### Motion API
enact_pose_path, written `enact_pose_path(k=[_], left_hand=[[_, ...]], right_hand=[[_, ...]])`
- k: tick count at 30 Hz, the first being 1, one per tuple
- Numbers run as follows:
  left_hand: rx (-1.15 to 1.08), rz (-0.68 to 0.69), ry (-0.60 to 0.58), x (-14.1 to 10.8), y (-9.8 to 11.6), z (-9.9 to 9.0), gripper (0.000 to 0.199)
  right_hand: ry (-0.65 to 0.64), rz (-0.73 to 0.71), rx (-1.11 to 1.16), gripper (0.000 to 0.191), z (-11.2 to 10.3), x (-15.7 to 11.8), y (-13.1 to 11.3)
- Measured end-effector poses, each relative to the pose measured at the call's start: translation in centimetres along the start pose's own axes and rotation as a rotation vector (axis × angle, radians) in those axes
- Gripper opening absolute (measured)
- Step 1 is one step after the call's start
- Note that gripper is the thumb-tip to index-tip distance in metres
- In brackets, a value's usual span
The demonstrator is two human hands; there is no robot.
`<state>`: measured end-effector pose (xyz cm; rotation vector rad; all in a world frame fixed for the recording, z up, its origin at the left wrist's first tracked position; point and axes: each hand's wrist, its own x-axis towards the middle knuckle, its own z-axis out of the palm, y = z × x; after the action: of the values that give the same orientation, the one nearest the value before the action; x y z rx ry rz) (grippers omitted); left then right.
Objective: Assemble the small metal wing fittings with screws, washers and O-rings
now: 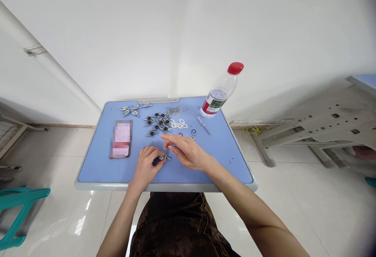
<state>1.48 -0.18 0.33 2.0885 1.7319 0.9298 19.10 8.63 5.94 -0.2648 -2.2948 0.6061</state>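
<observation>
My left hand (146, 166) grips a small metal fitting (162, 157) with a dark handle (156, 161) at the near middle of the blue desk (96, 167). My right hand (186, 152) hangs just above and to the right, its fingertips close to the fitting and a thin metal pin. Whether those fingers hold anything cannot be seen. Farther off lie several black-centred metal fittings (157, 124), plain silver pieces (131, 110), white gaskets (178, 124) and a metal-shafted tool (203, 125).
A phone with a blurred surface (121, 139) lies left of my hands, and a plastic water bottle with a red cap (220, 92) stands at the far right corner. A teal stool (20, 206) is on the floor at left, and a grey furniture frame (317, 128) at right.
</observation>
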Motion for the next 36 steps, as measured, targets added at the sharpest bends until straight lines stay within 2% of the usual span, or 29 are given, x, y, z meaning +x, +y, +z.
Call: enact_pose_path(k=[5,11,15,18,27,36], left_hand=[[0.028,0.003,-0.005,0.0,0.0,0.0,0.005],[0.063,0.017,-0.01,-0.2,-0.4,0.2,0.012],[0.061,0.022,-0.016,-0.2,-0.4,0.2,0.012],[0.076,0.035,-0.005,-0.1,-0.2,0.1,0.011],[0.099,0.035,0.008,-0.1,-0.1,0.1,0.01],[0.099,0.023,-0.007,-0.1,0.1,0.0,0.012]], right_hand=[[0.003,-0.002,-0.093,0.036,0.4,-0.1,0.0],[0.085,-0.056,-0.203,0.029,1.0,0.0,-0.1],[0.017,-0.007,-0.11,0.039,0.5,0.3,-0.4],[0.017,0.007,-0.024,0.043,0.5,0.3,-0.4],[0.156,0.056,-0.13,0.014,1.5,0.3,-0.3],[0.098,0.0,-0.144,0.029,1.0,0.3,-0.4]])
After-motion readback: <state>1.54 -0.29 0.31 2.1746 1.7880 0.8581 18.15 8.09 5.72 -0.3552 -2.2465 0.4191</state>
